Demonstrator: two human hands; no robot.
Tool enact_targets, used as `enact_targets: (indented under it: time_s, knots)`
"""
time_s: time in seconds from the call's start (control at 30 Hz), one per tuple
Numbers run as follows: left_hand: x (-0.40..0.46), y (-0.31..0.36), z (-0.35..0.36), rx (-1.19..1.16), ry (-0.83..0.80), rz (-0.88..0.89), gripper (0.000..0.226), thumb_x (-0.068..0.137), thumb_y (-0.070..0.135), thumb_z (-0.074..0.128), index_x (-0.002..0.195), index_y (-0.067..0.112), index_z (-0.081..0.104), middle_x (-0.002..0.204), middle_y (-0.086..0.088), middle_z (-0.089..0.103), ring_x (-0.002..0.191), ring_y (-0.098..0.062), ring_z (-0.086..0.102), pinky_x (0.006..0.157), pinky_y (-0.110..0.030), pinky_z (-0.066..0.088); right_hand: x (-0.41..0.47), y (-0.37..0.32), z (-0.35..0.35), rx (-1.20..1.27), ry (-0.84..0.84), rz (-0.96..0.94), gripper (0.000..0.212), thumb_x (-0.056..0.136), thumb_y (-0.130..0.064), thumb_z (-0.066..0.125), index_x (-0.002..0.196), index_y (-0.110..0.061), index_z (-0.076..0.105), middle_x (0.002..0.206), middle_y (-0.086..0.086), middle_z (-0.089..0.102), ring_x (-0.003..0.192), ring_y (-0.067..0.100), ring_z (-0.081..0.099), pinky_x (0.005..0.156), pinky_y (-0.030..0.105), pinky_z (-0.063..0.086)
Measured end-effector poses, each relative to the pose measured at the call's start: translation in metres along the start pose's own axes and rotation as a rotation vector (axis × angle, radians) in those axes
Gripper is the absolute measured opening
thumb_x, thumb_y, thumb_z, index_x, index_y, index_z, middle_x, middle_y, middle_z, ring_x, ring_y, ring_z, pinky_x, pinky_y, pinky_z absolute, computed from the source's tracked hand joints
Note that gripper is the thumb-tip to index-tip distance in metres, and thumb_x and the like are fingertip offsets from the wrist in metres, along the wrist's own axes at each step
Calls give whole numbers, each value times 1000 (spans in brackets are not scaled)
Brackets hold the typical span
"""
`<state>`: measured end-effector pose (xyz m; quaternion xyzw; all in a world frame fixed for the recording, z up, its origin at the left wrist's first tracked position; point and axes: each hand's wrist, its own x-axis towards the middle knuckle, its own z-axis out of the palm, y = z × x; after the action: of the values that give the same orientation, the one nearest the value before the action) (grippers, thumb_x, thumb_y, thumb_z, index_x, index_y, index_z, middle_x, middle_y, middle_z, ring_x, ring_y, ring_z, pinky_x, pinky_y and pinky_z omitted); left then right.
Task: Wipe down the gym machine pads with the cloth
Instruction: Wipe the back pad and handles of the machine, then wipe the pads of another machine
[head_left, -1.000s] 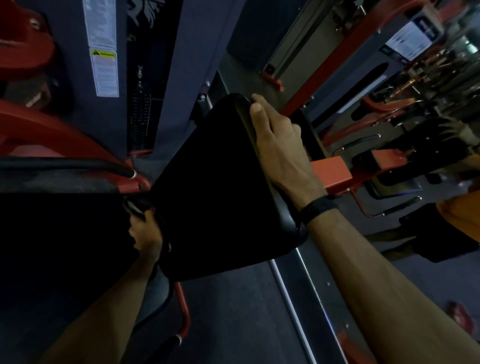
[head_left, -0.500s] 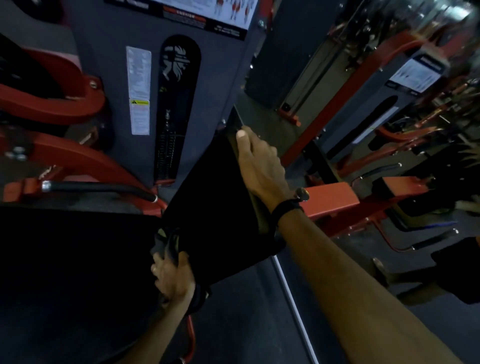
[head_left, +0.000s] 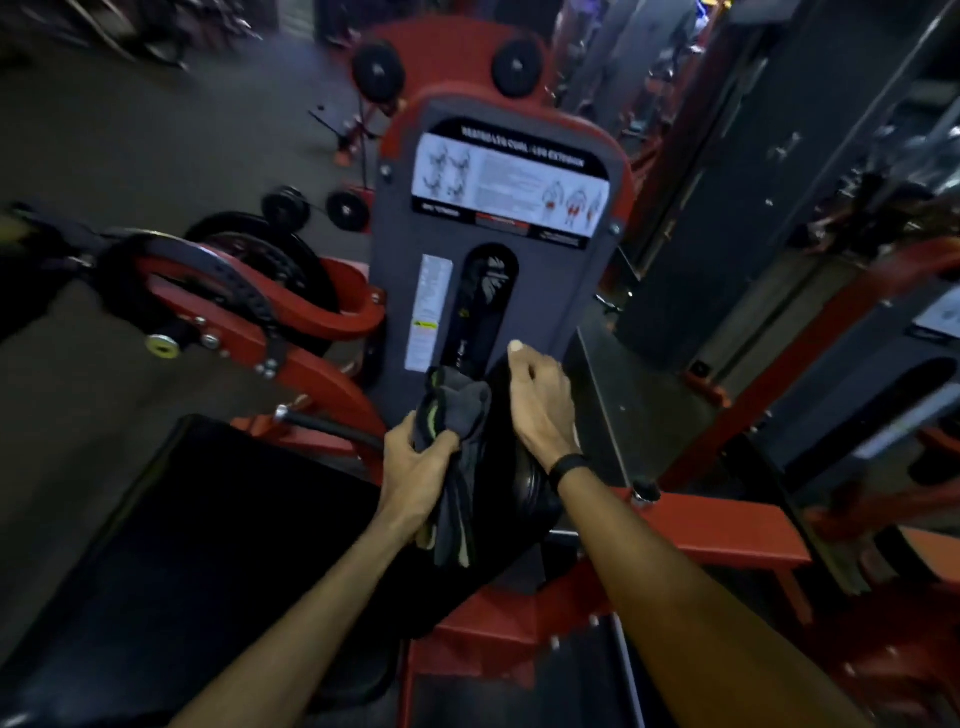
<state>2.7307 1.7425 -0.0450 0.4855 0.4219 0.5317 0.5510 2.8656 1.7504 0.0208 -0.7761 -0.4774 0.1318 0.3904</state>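
The left hand (head_left: 415, 480) grips a bunched dark cloth (head_left: 454, 457) with curled fingers, pressing it against the narrow black pad (head_left: 501, 499). The right hand (head_left: 540, 410) curls over the pad's upper edge, holding it just beside the cloth.

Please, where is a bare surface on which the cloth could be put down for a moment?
The wide black seat pad, left of the left hand, is bare. The red frame beam, right of the right hand, too. Between the hands, cloth and upright pad crowd.

Head camera looks forward and down, close over the machine (head_left: 493, 249).
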Motion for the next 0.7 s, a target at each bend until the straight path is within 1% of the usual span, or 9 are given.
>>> enact_targets:
  time_s: [0.07,0.13,0.2,0.23,0.3,0.37,0.47,0.57,0.7]
  knots:
    - [0,25,-22,-52,27,9,26,81,-12,64,69,11,61,55,14,62,54,2,52,55,-18,44,-8,-7,2,-25,-33,-162,62,97,-60,33,133,-21,63,143,7,55,140,27,40,115,57,27]
    - [0,49,-50,-72,65,33,14,69,-1,67,67,11,59,54,13,61,53,1,51,53,-17,43,-13,-25,6,6,-131,-323,50,100,-47,45,137,-18,61,145,5,55,139,22,42,117,51,29]
    - [-3,72,-83,-89,107,74,6,60,7,60,63,12,57,53,13,58,52,0,50,51,-17,43,-19,-53,17,103,-328,-430,41,102,-36,56,138,-17,60,143,2,57,133,13,48,114,37,39]
    - [-5,81,-97,-96,113,89,6,59,7,58,61,13,56,52,13,57,51,-1,49,51,-18,42,-22,-66,22,124,-418,-479,41,102,-31,58,140,-16,59,143,1,57,129,7,49,110,24,40]
    - [-11,104,-134,-80,140,116,11,59,6,58,55,16,55,52,10,55,51,-4,49,50,-19,42,-31,-101,40,158,-534,-597,43,99,-22,64,141,-15,57,143,0,56,125,-4,46,102,6,35]
    - [-15,124,-171,-38,144,150,14,56,7,61,52,17,52,53,7,52,52,-7,46,50,-21,40,-39,-135,61,245,-610,-677,49,92,-19,70,140,-17,56,143,-1,57,128,-2,47,106,12,36]
    - [-27,149,-229,4,165,195,26,44,23,67,55,9,48,54,2,49,53,-9,44,50,-22,37,-57,-187,88,337,-767,-756,55,84,-26,69,137,-13,58,138,1,61,130,9,54,110,27,41]
    - [-38,173,-289,22,194,231,18,45,19,68,52,11,53,52,4,51,50,-6,46,50,-19,38,-86,-245,120,363,-977,-802,46,88,-31,68,126,-6,64,125,8,68,119,17,63,105,40,49]
    - [-54,202,-367,51,266,283,29,49,29,68,59,6,55,54,3,55,52,-5,51,51,-18,42,-130,-317,172,282,-918,-942,49,84,-49,63,119,-16,68,113,1,73,110,16,67,96,51,52]
